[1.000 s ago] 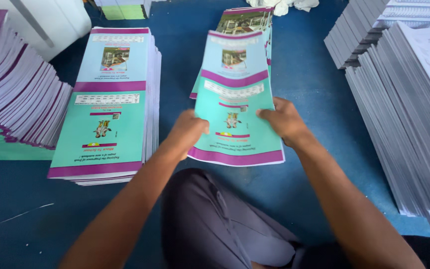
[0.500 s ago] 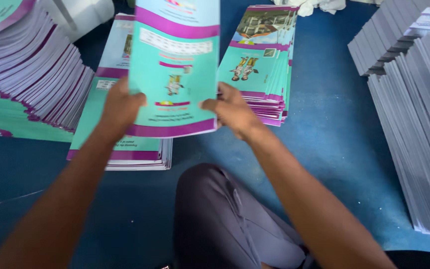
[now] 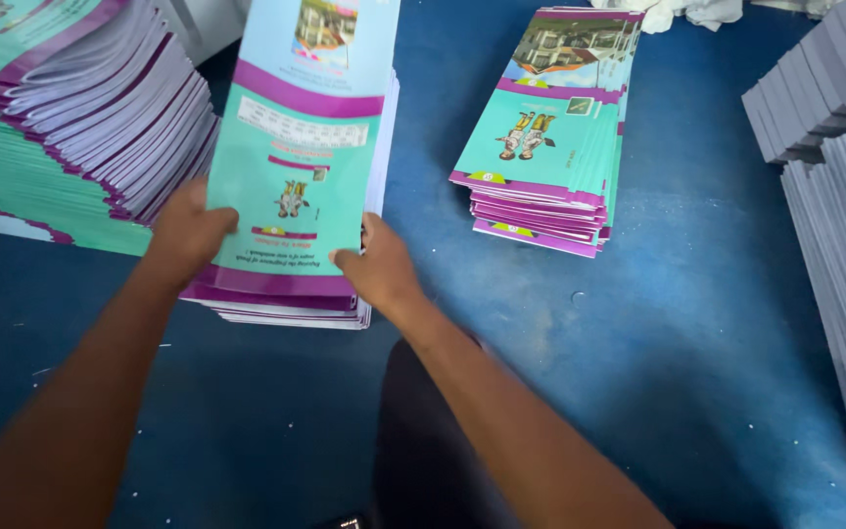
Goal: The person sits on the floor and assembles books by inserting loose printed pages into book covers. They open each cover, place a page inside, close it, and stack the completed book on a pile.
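Far left: a tall slumped stack of teal-and-purple booklet covers is leaning on the blue floor, edges fanned toward the centre. Just right of it, the left hand is pressing on the lower left edge of a teal cover sheet, thumb on top of the printed face, fingers hidden underneath; its grip is clenching that sheet. The sheet, teal with purple bands and a small figure print, is lying on or just above a lower pile of matching covers; whether it is touching the pile along its full length cannot be told. The right hand is pinching the lower right corner of the same sheet, thumb on the face, grip closing on it. Both forearms are reaching in from the bottom edge, with a dark-trousered knee showing between them. Further right, well apart from the hands, a second shorter stack of covers is sitting on the floor, its top sheet showing a building photo and two small figures. A crumpled white cloth is lying beyond it at the top edge. Far right: stacks of grey-edged paper blocks are running along the edge of the view.
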Available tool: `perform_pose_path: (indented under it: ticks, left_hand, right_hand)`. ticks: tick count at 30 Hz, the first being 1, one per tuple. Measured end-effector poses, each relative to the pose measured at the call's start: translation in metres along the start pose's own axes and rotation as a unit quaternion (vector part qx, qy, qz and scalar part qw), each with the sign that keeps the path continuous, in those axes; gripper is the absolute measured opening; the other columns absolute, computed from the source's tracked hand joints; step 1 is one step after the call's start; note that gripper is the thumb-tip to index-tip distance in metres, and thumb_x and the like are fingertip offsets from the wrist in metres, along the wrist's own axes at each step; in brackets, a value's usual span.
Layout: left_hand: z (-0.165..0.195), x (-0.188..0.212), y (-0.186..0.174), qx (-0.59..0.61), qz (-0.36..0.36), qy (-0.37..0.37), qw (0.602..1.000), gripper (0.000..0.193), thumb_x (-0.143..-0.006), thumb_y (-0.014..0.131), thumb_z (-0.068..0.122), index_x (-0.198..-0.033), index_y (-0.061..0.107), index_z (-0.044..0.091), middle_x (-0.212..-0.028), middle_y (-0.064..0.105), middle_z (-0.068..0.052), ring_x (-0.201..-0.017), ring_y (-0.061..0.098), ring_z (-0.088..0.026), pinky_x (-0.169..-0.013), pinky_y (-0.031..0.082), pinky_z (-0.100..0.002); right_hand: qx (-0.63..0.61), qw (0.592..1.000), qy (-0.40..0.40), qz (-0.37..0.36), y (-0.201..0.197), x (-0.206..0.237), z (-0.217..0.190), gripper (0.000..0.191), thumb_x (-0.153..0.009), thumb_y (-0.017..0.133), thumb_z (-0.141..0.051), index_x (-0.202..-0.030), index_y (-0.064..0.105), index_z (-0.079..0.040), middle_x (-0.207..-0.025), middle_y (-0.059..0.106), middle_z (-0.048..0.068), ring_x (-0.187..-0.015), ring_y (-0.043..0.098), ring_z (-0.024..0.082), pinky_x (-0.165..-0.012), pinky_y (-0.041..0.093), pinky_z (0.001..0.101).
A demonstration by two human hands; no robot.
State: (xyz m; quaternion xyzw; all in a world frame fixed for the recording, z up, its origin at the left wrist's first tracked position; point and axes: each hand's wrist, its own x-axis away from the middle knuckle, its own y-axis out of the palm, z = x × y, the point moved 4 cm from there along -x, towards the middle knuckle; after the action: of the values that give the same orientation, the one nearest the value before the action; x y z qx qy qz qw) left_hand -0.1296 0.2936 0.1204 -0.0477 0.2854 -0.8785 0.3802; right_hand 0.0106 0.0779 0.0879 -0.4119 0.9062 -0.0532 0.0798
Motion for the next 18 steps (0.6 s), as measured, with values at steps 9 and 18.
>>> perform_pose_path:
  ticks: [9, 18]
  left_hand:
    - [-0.018, 0.004, 0.006, -0.091, -0.007, -0.081, 0.993, 0.03, -0.075, 0.064, 0.011, -0.1, 0.071, -0.003, -0.092, 0.072, -0.022, -0.084, 0.069, -0.032, -0.077, 0.052, -0.044]
    - [-0.017, 0.005, -0.002, -0.196, 0.022, -0.097, 0.976, 0.045, -0.076, 0.067, 0.019, -0.111, 0.068, -0.008, -0.101, 0.071, -0.029, -0.093, 0.069, -0.041, -0.084, 0.053, -0.049]
  right_hand:
    - [0.12, 0.992, 0.045, 0.006, 0.002, 0.02, 0.001, 0.049, -0.084, 0.072, -0.019, -0.126, 0.056, 0.001, -0.111, 0.073, 0.023, -0.103, 0.073, 0.038, -0.089, 0.056, 0.0425]
    - [0.179, 0.982, -0.061, 0.022, 0.008, 0.025, -0.004, 0.056, -0.086, 0.071, -0.022, -0.134, 0.052, -0.002, -0.115, 0.069, 0.027, -0.107, 0.066, 0.045, -0.091, 0.053, 0.0509]
